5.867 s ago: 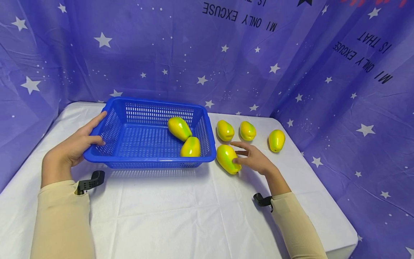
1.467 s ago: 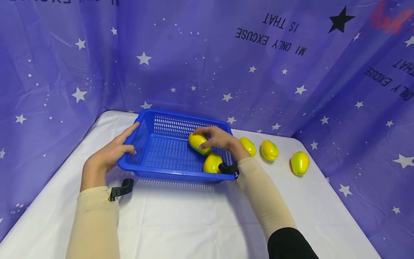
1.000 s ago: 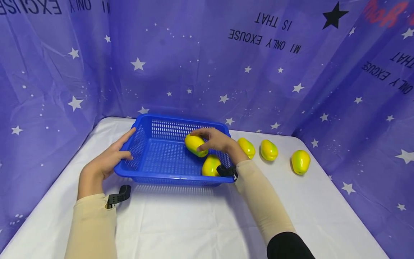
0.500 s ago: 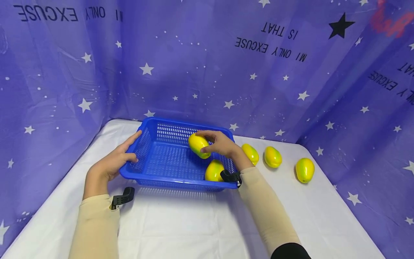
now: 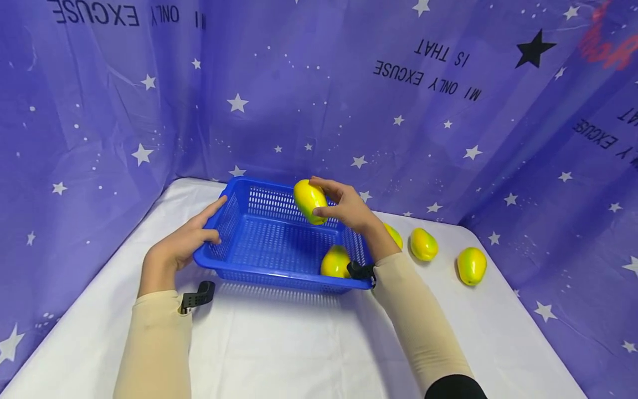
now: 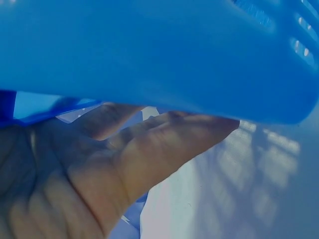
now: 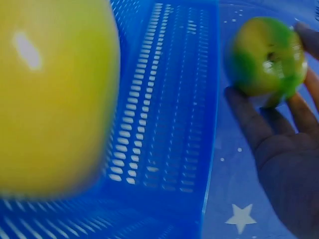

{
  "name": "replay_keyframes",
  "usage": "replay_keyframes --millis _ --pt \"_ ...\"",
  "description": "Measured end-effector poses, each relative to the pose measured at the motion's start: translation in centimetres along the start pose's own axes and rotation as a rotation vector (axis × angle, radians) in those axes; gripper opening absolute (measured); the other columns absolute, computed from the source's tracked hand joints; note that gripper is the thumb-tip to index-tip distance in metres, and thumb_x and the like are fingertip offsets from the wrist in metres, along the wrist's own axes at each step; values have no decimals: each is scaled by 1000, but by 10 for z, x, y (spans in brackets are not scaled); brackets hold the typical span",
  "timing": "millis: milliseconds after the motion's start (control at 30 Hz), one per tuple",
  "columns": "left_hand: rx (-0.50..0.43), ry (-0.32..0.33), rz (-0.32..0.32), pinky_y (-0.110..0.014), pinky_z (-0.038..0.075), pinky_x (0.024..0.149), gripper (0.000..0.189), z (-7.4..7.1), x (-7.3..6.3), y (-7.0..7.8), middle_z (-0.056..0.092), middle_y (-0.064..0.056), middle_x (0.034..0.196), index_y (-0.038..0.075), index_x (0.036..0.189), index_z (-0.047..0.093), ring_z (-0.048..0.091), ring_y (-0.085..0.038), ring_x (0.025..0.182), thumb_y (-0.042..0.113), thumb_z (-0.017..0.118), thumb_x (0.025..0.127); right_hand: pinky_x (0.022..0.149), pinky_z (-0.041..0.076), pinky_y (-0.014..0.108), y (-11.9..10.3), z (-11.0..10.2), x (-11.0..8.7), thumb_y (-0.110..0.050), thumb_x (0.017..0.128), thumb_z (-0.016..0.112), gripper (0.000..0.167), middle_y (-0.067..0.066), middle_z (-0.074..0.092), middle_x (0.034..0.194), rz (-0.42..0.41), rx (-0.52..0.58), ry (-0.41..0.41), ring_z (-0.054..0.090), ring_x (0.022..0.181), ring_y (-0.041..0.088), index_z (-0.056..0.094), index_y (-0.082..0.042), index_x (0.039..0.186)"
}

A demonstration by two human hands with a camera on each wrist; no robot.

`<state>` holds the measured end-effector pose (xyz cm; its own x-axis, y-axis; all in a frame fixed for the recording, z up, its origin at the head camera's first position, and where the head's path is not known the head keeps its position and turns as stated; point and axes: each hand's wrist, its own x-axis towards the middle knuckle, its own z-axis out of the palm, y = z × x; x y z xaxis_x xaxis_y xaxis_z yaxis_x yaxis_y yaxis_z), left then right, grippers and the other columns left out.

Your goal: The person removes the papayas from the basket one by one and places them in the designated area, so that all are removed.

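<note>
Purple star-printed cloth [image 5: 279, 83] hangs behind and beside a worktop [image 5: 269, 354] under a white cover. On it stands a blue perforated basket [image 5: 279, 274].

By the count visible now, the work looks partway along. 1 mango-shaped fruit [image 5: 335, 263] lies towards the basket's near right corner, and 1 held fruit [image 5: 307, 199] is raised over its far right side. 3 more lie on the worktop to the right: a half-hidden fruit [image 5: 394, 234] behind the wrist, a middle fruit [image 5: 423, 244] and an outer fruit [image 5: 471, 266]. Those 3 are the part left outside; the arm may hide others.

Of the 2 hands, the right hand [image 5: 349, 208] has thumb and fingers curved around the held fruit, spread about as wide as its body. The left hand [image 5: 181, 238] grips the basket's left end, thumb over the rim.

Only the head view gives the count and layout. From the right wrist, the held fruit's end shows green streaks and a dark stem mark, with the mango-shaped fruit blurred and large nearby. The left wrist view shows part of the left hand beneath the basket's edge, hidden from above, but no fruit.
</note>
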<state>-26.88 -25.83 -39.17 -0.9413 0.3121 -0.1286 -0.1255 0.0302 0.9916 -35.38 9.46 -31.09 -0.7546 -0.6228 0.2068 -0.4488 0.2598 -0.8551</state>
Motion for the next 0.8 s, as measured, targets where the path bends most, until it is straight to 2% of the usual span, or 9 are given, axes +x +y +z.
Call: replay_keyframes --millis 167,267,500,600,700,800 --pt "-2 -12 -7 -47 56 75 97 0 1 2 3 -23 153 44 155 5 49 -45 108 -5 45 81 104 41 35 -20 -4 -5 3 83 70 66 12 36 153 -19 8 13 39 136 27 43 3 144" --pt "-11 -15 -9 -47 56 74 98 0 2 1 3 -23 153 44 155 5 50 -46 108 -5 45 81 103 42 33 -27 -9 -10 4 84 69 66 8 37 153 -22 31 35 38 137 24 43 2 144" --pt "19 -30 -4 -46 56 77 98 -2 3 0 -3 -22 156 42 155 1 42 -44 114 -6 44 82 102 43 35 -40 -20 -26 4 85 68 65 8 36 153 -43 66 62 37 138 24 42 2 144" --pt "14 -32 7 -45 57 75 98 -4 4 3 -2 -22 156 43 155 1 45 -43 112 -7 44 82 101 43 35 -48 -28 -33 4 85 68 65 6 37 153 -56 44 87 36 138 23 43 1 144" --pt "14 -27 -6 -43 58 72 97 -6 5 6 -3 -20 156 47 154 3 52 -40 105 -6 44 83 102 43 34 -50 -38 -40 6 84 68 64 6 37 153 -71 51 121 35 139 24 44 3 143" --pt "27 -31 -25 -42 58 71 97 -6 5 4 -6 -19 157 49 153 3 52 -39 105 -6 44 84 101 43 32 -49 -47 -51 7 83 68 64 8 37 153 -58 67 154 35 139 24 45 2 143"
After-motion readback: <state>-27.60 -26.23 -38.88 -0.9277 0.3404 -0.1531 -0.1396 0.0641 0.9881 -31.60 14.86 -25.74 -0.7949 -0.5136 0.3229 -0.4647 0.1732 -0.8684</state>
